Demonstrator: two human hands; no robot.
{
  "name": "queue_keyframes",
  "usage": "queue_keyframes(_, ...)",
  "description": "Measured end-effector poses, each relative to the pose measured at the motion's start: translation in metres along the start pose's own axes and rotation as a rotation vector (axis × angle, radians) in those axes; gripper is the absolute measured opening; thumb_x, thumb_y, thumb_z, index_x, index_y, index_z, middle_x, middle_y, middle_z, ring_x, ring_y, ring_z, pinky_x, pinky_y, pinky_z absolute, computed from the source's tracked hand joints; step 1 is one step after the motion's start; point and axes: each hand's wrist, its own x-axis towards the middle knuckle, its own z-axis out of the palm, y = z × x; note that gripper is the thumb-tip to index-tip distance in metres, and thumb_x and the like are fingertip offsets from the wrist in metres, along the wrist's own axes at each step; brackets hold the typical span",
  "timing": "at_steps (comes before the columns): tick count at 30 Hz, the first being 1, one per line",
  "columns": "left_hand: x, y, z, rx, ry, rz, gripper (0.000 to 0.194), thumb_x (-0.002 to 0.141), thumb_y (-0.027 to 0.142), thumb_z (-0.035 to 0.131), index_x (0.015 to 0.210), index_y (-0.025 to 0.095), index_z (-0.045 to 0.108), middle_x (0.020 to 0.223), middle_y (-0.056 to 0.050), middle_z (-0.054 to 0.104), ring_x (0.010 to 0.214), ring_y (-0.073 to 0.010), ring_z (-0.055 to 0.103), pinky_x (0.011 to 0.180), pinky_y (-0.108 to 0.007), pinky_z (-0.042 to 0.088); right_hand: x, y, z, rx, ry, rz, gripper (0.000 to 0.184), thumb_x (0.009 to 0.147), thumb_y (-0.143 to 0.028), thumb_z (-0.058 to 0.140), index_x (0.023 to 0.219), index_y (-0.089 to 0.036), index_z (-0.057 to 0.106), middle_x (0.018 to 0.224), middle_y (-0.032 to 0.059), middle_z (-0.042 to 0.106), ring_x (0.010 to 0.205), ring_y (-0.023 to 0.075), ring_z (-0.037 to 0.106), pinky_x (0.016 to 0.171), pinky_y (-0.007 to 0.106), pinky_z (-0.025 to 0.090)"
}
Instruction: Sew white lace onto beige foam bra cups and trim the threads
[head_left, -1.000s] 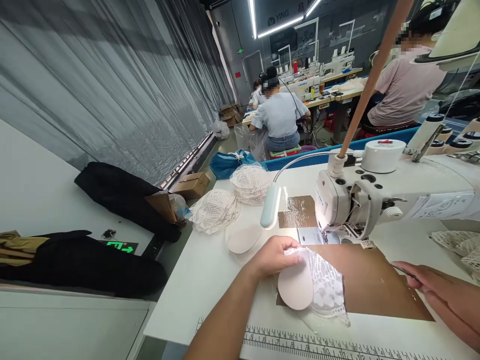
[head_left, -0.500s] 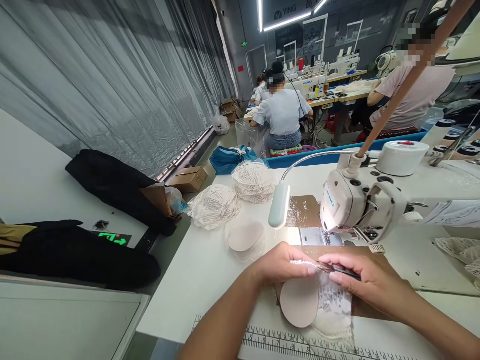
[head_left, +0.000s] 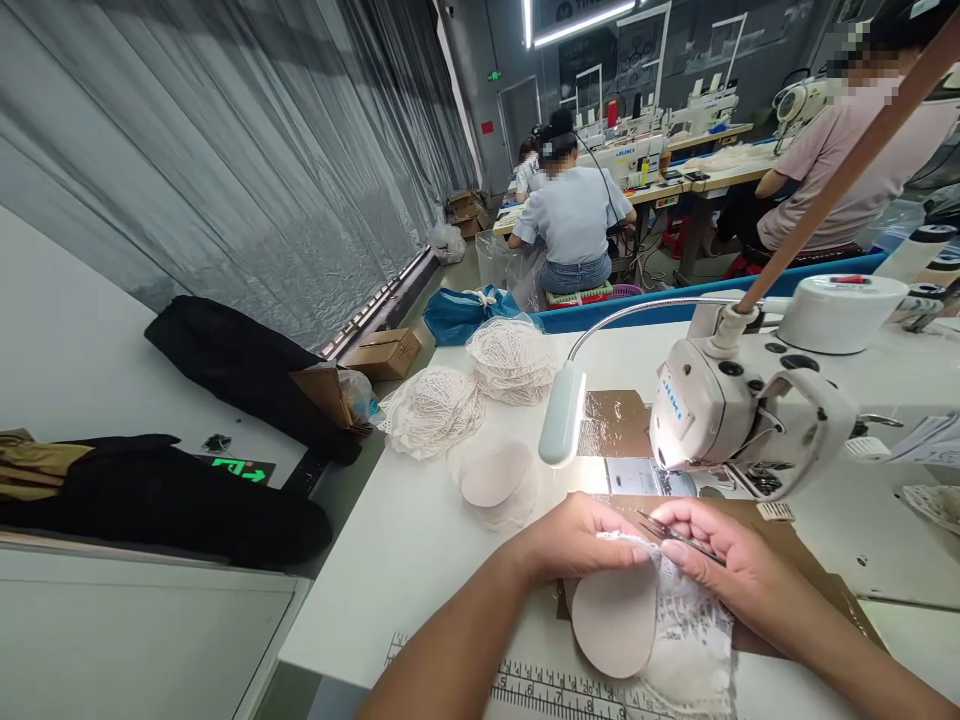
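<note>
My left hand (head_left: 589, 540) is closed, pinching the upper edge of white lace fabric (head_left: 686, 625) between thumb and fingers. Below its fingers hangs a smooth beige cup pad (head_left: 615, 620), lying beside the lace. In my right hand (head_left: 724, 545) is a pair of slim dark tweezers (head_left: 694, 547), gripped between thumb and fingers, with the points toward my left fingertips. My right thumb is close to the lace edge; whether it touches is unclear. Just beyond both hands stands a white sewing machine (head_left: 697, 410).
Two stacks of lace pieces (head_left: 435, 410) and another beige pad (head_left: 495, 475) with sheer fabric lie at the left. A lamp (head_left: 562, 415) hangs over the table. A ruler strip (head_left: 555, 690) runs along the front edge. Several people sit at machines beyond.
The view has shifted slightly. The lace and pad have moved a little right and toward me. The tweezers' points now stand apart from the lace edge, with their tips spread.
</note>
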Motion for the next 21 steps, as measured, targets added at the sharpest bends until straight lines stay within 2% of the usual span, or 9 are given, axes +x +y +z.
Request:
queue_keyframes(2,0.000,0.003,-0.003,0.077,-0.041,0.036,0.033,0.078,0.040,0.071,0.100,0.015,0.075,0.094,-0.005,0.070,0.087,-0.0180,0.060,0.077,-0.026,0.045,0.001,0.000,0.002,0.008,0.001,0.019,0.046,0.083,-0.052,0.062,0.118,-0.022,0.057,0.100,0.0062,0.066,0.096,0.0269,0.062,0.080,0.035,0.051)
queue_keyframes(3,-0.001,0.005,-0.006,0.151,-0.064,0.045,0.033,0.077,0.037,0.072,0.102,0.016,0.074,0.095,-0.005,0.069,0.087,-0.0183,0.060,0.077,-0.026,0.045,0.001,0.000,0.003,-0.025,-0.024,0.019,0.041,0.084,-0.050,0.060,0.114,-0.023,0.059,0.095,0.0049,0.066,0.092,0.0260,0.062,0.078,0.035,0.051)
queue_keyframes(5,-0.006,0.008,-0.015,0.341,-0.098,0.039,0.035,0.073,0.030,0.073,0.106,0.018,0.072,0.094,-0.003,0.068,0.083,-0.0173,0.059,0.073,-0.024,0.045,0.001,0.001,0.002,-0.138,-0.067,0.020,0.028,0.090,-0.048,0.051,0.094,-0.022,0.063,0.084,0.0022,0.064,0.081,0.0230,0.061,0.072,0.033,0.048)
queue_keyframes(6,-0.009,0.009,-0.020,0.423,-0.105,0.023,0.037,0.071,0.026,0.073,0.107,0.019,0.071,0.092,-0.002,0.066,0.080,-0.0162,0.058,0.070,-0.023,0.044,0.000,0.002,0.000,-0.193,-0.078,0.034,0.029,0.092,-0.046,0.047,0.085,-0.022,0.062,0.080,0.0012,0.063,0.077,0.0215,0.059,0.068,0.032,0.046)
queue_keyframes(10,-0.020,0.013,-0.033,0.463,-0.038,-0.036,0.039,0.071,0.025,0.071,0.110,0.019,0.068,0.080,0.000,0.059,0.071,-0.0130,0.053,0.063,-0.021,0.041,-0.005,0.011,-0.012,-0.260,-0.178,0.041,0.022,0.090,-0.038,0.052,0.076,-0.022,0.056,0.075,-0.0009,0.058,0.071,0.0192,0.053,0.060,0.028,0.040)
queue_keyframes(13,-0.021,0.013,-0.029,0.406,0.005,0.020,0.039,0.074,0.025,0.069,0.112,0.018,0.067,0.078,0.001,0.056,0.069,-0.0122,0.051,0.062,-0.021,0.040,-0.005,0.015,-0.013,-0.167,-0.210,-0.019,0.028,0.089,-0.049,0.053,0.082,-0.022,0.056,0.082,0.0007,0.059,0.074,0.0199,0.053,0.062,0.029,0.041)
queue_keyframes(15,-0.018,0.011,-0.022,0.402,0.010,0.066,0.036,0.075,0.024,0.067,0.111,0.017,0.067,0.078,0.001,0.056,0.067,-0.0110,0.048,0.061,-0.021,0.038,-0.002,0.013,-0.008,-0.113,-0.131,-0.005,0.033,0.087,-0.054,0.055,0.086,-0.022,0.055,0.083,0.0014,0.057,0.074,0.0199,0.053,0.063,0.029,0.042)
queue_keyframes(18,-0.014,0.011,-0.012,0.420,0.028,0.115,0.037,0.077,0.023,0.066,0.113,0.017,0.065,0.078,0.001,0.057,0.065,-0.0100,0.046,0.060,-0.020,0.037,0.003,0.006,0.003,-0.066,-0.067,0.006,0.029,0.086,-0.051,0.056,0.091,-0.022,0.057,0.085,0.0018,0.058,0.077,0.0206,0.054,0.066,0.030,0.044)
queue_keyframes(21,-0.018,0.016,-0.005,0.445,0.132,0.190,0.039,0.078,0.023,0.065,0.117,0.019,0.064,0.093,-0.003,0.062,0.078,-0.0138,0.054,0.070,-0.022,0.043,0.004,-0.001,0.008,-0.071,-0.073,0.005,0.033,0.091,-0.050,0.048,0.078,-0.022,0.057,0.074,0.0001,0.054,0.070,0.0192,0.050,0.060,0.029,0.040)
